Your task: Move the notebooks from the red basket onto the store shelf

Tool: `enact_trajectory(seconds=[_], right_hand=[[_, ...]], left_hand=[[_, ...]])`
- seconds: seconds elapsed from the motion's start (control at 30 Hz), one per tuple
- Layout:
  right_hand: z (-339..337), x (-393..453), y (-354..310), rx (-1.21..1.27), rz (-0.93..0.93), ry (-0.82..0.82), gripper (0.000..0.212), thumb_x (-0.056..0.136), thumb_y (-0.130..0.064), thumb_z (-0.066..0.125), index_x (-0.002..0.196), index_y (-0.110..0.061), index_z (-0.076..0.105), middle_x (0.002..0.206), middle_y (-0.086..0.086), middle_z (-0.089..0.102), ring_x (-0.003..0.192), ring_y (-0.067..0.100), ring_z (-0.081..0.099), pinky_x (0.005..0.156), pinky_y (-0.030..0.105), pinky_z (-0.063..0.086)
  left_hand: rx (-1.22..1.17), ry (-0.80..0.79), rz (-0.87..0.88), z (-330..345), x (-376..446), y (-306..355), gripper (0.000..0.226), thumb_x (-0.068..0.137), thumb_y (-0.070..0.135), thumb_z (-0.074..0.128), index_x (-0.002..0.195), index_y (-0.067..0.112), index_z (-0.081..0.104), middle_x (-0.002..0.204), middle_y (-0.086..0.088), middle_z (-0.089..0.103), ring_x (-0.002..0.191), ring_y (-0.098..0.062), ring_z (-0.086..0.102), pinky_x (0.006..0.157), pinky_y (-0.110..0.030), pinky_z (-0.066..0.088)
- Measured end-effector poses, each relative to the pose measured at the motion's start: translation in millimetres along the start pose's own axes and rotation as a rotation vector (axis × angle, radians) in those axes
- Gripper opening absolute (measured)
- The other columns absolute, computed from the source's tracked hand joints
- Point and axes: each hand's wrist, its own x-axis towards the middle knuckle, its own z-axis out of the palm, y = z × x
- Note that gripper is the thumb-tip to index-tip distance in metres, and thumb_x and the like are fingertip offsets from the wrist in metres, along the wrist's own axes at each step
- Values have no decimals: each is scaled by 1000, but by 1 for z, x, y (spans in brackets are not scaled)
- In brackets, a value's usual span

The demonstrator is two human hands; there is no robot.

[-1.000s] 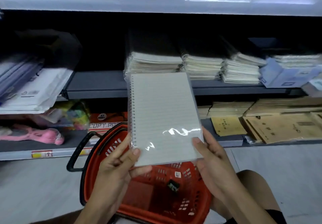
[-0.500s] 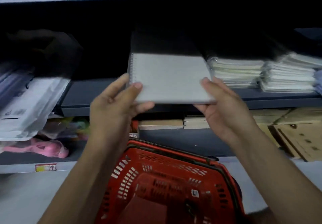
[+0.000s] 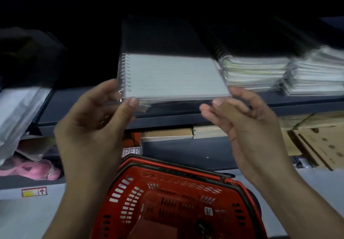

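Observation:
A spiral notebook in clear plastic wrap lies flat on a pile on the dark store shelf, lined page up, coil to the left. My left hand pinches its front-left corner, thumb on the wrap's edge. My right hand is blurred at the front-right corner, fingers spread, only the fingertips near the wrap. Below my hands stands the red basket. No notebook shows inside it, only a small dark item on the bottom.
Piles of wrapped notebooks fill the shelf just right of the placed one. White plastic bags and a pink item lie at the left. Brown envelopes and flat boxes occupy the lower shelf.
Both hands carried the notebook up from over the basket and laid it flat on the shelf pile. My right hand has loosened from its corner.

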Motion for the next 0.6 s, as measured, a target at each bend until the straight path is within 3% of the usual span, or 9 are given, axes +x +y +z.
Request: enact_trajectory(seconds=[0.1,0.23,0.4,0.47,0.53,0.6], right_hand=[[4,14,2,-16,-41,57,36,87,5,70,121,-3,58,87,24,68,82,31,77,75,30,61],[19,41,6,10,-73,128,36,88,0,73,121,-7,62,85,13,75,79,27,77,73,31,62],[39,62,15,9,-99,218,34,89,-5,75,119,-8,59,77,12,73,65,27,72,63,34,63],[41,63,15,-16,-97,240,35,88,-7,76,117,-8,56,79,13,74,65,27,73,63,35,64],[41,59,13,-24,-80,260,37,88,-8,76,117,-7,53,87,15,76,68,28,73,66,37,65],[39,51,7,-32,-71,255,38,88,-10,77,118,-6,53,92,16,77,69,28,73,67,38,65]], left_hand=[[115,13,103,7,16,-9,29,84,31,80,112,29,72,103,-4,73,84,-12,71,76,-24,58],[197,50,186,30,38,-23,30,88,34,76,117,27,72,112,-7,66,82,-5,61,76,-13,51],[82,149,105,50,58,-36,37,89,39,74,122,24,71,106,-4,57,74,-13,53,78,-41,60],[56,151,88,51,60,-37,37,88,38,75,122,24,71,105,-3,55,74,-15,52,78,-46,60],[45,143,98,47,56,-35,36,88,36,76,122,25,71,105,-2,54,72,-11,51,78,-40,60],[37,134,108,39,49,-32,35,88,34,76,122,25,70,105,0,54,70,-4,50,77,-26,57]])
